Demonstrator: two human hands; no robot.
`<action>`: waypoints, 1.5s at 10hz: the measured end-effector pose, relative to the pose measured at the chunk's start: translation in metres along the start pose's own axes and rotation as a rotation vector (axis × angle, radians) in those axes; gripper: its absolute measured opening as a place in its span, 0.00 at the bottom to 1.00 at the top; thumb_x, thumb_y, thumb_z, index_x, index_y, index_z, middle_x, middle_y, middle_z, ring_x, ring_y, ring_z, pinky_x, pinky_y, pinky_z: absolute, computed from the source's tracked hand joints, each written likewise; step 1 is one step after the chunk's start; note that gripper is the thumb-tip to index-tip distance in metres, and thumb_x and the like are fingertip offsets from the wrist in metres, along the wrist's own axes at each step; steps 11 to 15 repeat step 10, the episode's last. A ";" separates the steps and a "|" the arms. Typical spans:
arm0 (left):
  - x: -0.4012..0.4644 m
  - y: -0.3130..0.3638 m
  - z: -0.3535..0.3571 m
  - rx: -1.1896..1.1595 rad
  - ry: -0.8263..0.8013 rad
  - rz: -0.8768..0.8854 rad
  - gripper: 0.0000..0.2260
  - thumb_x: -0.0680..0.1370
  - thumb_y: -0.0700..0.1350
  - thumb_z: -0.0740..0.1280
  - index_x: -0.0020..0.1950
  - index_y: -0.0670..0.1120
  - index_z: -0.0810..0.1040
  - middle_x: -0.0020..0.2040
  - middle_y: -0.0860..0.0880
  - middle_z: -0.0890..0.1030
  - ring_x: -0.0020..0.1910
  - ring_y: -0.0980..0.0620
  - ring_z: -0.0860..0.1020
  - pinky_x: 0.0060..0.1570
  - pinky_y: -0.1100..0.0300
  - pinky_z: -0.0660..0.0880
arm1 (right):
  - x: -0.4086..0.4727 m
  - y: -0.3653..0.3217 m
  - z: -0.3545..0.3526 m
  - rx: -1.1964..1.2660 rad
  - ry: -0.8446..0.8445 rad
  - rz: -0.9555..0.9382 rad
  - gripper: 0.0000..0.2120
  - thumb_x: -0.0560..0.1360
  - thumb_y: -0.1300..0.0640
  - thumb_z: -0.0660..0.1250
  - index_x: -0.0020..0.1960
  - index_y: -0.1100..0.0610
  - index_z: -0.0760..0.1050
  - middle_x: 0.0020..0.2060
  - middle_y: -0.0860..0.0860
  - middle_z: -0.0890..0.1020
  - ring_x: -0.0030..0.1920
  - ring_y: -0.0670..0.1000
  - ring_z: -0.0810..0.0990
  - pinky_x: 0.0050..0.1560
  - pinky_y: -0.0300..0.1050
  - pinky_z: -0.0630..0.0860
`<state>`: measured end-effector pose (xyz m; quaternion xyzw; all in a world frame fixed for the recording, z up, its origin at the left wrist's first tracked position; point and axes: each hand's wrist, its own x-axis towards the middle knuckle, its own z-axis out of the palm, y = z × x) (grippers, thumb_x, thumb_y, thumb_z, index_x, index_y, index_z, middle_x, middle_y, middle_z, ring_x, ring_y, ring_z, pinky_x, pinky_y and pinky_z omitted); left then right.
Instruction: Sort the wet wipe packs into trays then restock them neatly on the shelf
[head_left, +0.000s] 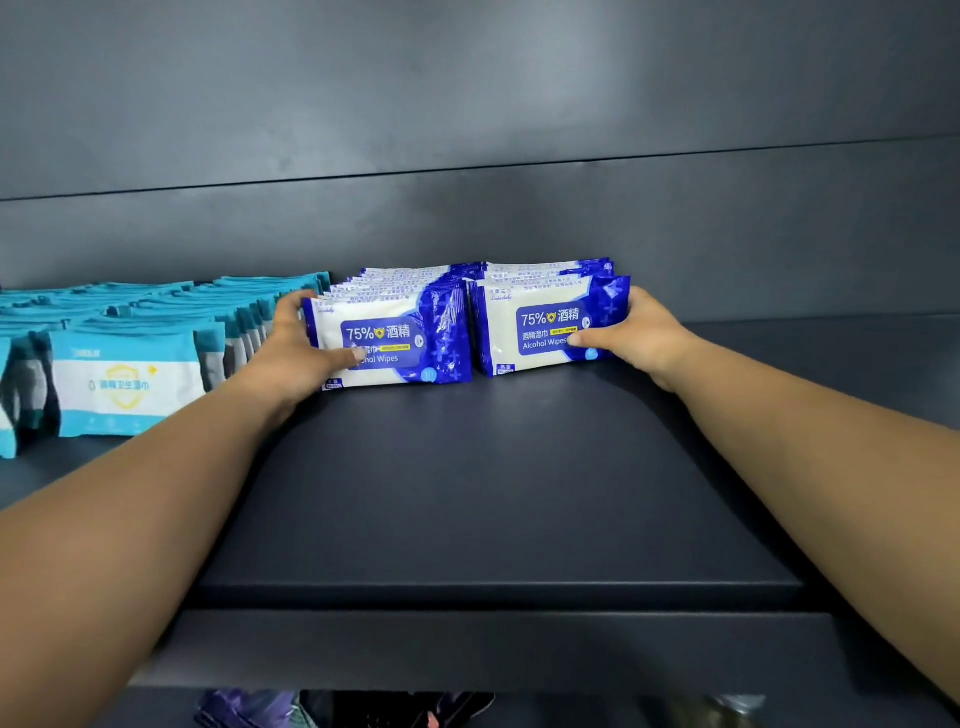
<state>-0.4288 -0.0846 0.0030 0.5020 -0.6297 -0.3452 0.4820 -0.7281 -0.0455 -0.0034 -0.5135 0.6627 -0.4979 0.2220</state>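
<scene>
A dark matte shelf board (493, 493) filled the middle of the view, its near edge (493, 649) a thick front lip. Behind it rose a dark grey back panel (519, 218), crossed by a thin horizontal seam (467, 169), with soft light falling on its upper part. Below the lip, blurred shapes (337, 709) could not be made out.

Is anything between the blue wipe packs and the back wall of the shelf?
Nothing visible. Both hands, left hand and right hand, hold the two rows of blue wipe packs, which already reach back toward the back wall.
</scene>
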 end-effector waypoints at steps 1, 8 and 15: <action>0.000 -0.001 -0.002 0.063 -0.027 -0.001 0.42 0.71 0.33 0.71 0.76 0.48 0.48 0.65 0.45 0.72 0.56 0.49 0.74 0.61 0.54 0.69 | -0.003 -0.001 0.000 -0.030 0.028 0.006 0.32 0.63 0.57 0.78 0.63 0.55 0.69 0.62 0.53 0.73 0.59 0.53 0.75 0.63 0.51 0.71; -0.013 0.003 0.002 0.245 -0.048 -0.003 0.52 0.70 0.38 0.74 0.75 0.48 0.34 0.70 0.49 0.68 0.63 0.51 0.70 0.54 0.65 0.59 | -0.011 -0.005 -0.001 -0.113 0.051 0.002 0.41 0.68 0.60 0.75 0.72 0.54 0.54 0.63 0.52 0.73 0.62 0.53 0.73 0.54 0.41 0.66; -0.027 0.011 0.001 0.287 0.031 -0.018 0.50 0.71 0.42 0.73 0.75 0.49 0.36 0.72 0.45 0.65 0.68 0.46 0.67 0.66 0.58 0.60 | -0.020 -0.010 -0.010 -0.136 0.117 0.055 0.43 0.69 0.55 0.74 0.74 0.56 0.52 0.68 0.57 0.69 0.66 0.56 0.70 0.61 0.47 0.67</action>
